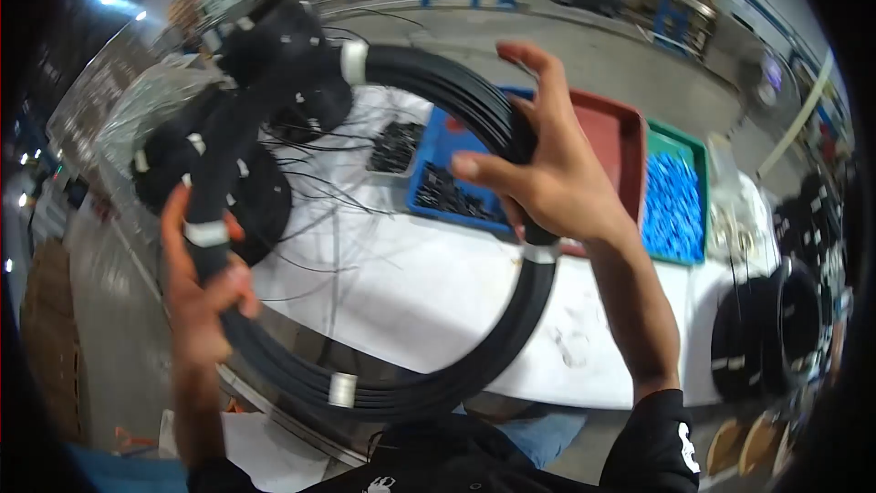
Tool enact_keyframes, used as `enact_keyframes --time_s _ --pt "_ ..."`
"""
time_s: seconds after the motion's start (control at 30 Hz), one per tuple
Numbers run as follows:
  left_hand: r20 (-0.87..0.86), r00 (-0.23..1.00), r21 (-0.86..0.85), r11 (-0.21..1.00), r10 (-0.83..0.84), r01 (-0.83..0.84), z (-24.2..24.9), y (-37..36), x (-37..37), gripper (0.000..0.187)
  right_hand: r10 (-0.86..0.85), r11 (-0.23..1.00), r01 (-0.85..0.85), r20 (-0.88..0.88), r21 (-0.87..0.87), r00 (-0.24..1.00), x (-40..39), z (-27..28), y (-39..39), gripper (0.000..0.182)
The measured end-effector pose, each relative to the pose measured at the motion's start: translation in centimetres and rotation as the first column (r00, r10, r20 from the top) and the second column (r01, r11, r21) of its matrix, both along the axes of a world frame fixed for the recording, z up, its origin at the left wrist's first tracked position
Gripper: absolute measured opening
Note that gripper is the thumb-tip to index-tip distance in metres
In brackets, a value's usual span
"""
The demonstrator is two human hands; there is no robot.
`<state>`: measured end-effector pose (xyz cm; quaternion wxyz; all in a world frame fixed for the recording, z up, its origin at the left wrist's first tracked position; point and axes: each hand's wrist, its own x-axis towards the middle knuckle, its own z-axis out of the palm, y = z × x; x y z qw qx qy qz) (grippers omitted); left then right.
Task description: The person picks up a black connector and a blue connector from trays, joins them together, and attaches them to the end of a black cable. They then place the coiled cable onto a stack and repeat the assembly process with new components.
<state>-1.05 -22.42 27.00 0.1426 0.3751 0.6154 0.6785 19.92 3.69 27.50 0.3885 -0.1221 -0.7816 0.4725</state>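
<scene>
A large coil of black cable (474, 361), bound with white tape in several places, is held up in front of me, above the table. On its left side, my left hand (203, 297) is wrapped around the coil near a tape band, somewhat blurred. My right hand (561, 169) grips the coil's right side, thumb across the front and index finger raised away from it. Its other fingers are partly hidden by the cable. Behind the coil's opening, a blue tray (427, 151) contains small black parts (452, 194).
More black cable coils (265, 201) are stacked at left beside clear plastic wrap (146, 114), loose ends spreading over the white table (401, 301). A red tray (613, 141) and a green tray (706, 210) of blue parts (673, 205) stand at right. Further coils (753, 338) sit far right.
</scene>
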Motion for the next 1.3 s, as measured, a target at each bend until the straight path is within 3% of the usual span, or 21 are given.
enact_keyframes --time_s 0.07,0.1,0.13,0.23,0.3,0.37,0.53,0.57,0.67,0.73,0.87,0.93,0.97,1.0,1.07,1.13,1.17,1.2,1.23,1.27,1.3 --pt "0.249 0.959 0.052 0.99 -0.138 0.129 -6.1 0.8 5.0 0.101 -0.021 0.976 0.038 -0.08 0.213 0.997 4.9 -6.1 1.5 0.084" --pt "0.371 0.916 0.071 0.988 -0.154 0.137 -9.5 1.0 7.2 0.099 -0.067 0.997 0.068 0.041 -0.024 0.997 8.0 -5.8 0.2 0.083" --pt "0.421 0.871 0.15 0.967 -0.253 0.208 -12.9 0.9 9.1 0.093 -0.12 0.989 0.117 0.033 0.086 0.992 10.0 -7.2 0.4 0.082" --pt "0.504 0.753 0.275 0.905 -0.422 0.324 -20.1 -0.6 16.1 0.055 -0.099 0.993 0.073 0.348 0.088 0.932 14.6 -6.6 -0.8 0.079" --pt "0.726 0.357 0.437 0.795 -0.588 0.42 -23.2 -2.6 19.9 0.055 -0.025 0.993 -0.033 0.461 0.117 0.887 15.3 -8.4 0.5 0.077" --pt "0.771 0.139 0.498 0.724 -0.622 0.478 -26.2 -4.8 22.9 0.048 0.089 0.985 -0.158 0.599 0.063 0.795 15.1 -10.7 1.0 0.075" --pt "0.887 -0.3 0.46 0.608 -0.352 0.647 -29.9 -9.8 25.5 0.041 0.29 0.94 -0.312 0.799 -0.135 0.528 10.6 -19.4 0.9 0.072" --pt "0.903 -0.357 0.426 0.613 -0.239 0.665 -29.7 -9.8 26.0 0.053 0.314 0.929 -0.332 0.819 -0.162 0.481 9.3 -20.5 0.6 0.081" --pt "0.809 -0.521 0.566 0.6 -0.273 0.565 -33.0 -9.5 27.0 0.067 0.335 0.883 -0.459 0.817 -0.098 0.47 5.2 -23.0 0.1 0.087" --pt "0.833 -0.474 0.544 0.574 -0.285 0.612 -33.3 -9.3 27.1 0.078 0.327 0.834 -0.551 0.779 0.027 0.534 2.1 -24.7 -0.6 0.088" --pt "0.717 -0.633 0.686 0.456 -0.291 0.567 -33.5 -9.5 27.0 0.088 0.388 0.807 -0.59 0.759 -0.007 0.523 -2.4 -25.5 -3.6 0.089" --pt "0.556 -0.661 0.831 0.365 -0.504 0.42 -32.9 -8.7 27.5 0.089 0.338 0.846 -0.533 0.736 0.036 0.587 -2.9 -25.5 -4.8 0.091" --pt "0.598 -0.651 0.801 0.374 -0.468 0.467 -32.7 -8.1 27.6 0.088 0.254 0.836 -0.529 0.749 0.148 0.611 -2.8 -25.4 -5.4 0.091" --pt "0.59 -0.664 0.807 0.371 -0.459 0.46 -32.6 -7.7 27.8 0.088 0.186 0.827 -0.474 0.65 0.301 0.737 -1.3 -24.9 -6.2 0.085" --pt "0.553 -0.737 0.821 0.401 -0.388 0.405 -32.7 -7.4 28.3 0.085 0.068 0.909 -0.314 0.647 0.273 0.759 2.4 -21.8 -7.3 0.072" --pt "0.572 -0.769 0.814 0.313 -0.286 0.489 -31.8 -7.1 28.0 0.078 -0.321 0.876 0.003 0.579 0.482 0.75 8.2 -20.1 -6.8 0.052" --pt "0.598 -0.721 0.796 0.151 -0.351 0.586 -31.9 -6.8 27.6 0.073 -0.571 0.773 0.346 0.345 0.532 0.745 11.8 -19.8 -7.6 0.047" --pt "0.607 -0.671 0.739 -0.007 -0.426 0.674 -31.9 -6.5 27.0 0.067 -0.744 0.62 0.518 0.233 0.589 0.627 15.1 -19.8 -6.6 0.047" --pt "0.595 -0.672 0.748 -0.002 -0.442 0.663 -31.7 -6.0 25.7 0.067 -0.915 0.402 0.644 0.276 0.651 0.293 18.6 -19.6 -6.8 0.048" --pt "0.284 -0.302 0.437 -0.158 -0.91 0.886 -31.2 -5.4 23.9 0.062 -0.977 0.176 0.624 0.212 0.762 0.016 22.6 -21.3 -6.0 0.051" --pt "-0.304 0.012 0.059 -0.006 -0.952 0.998 -30.6 -4.9 22.5 0.057 -0.932 0.086 0.657 0.294 0.749 -0.213 25.6 -22.9 -5.8 0.056"
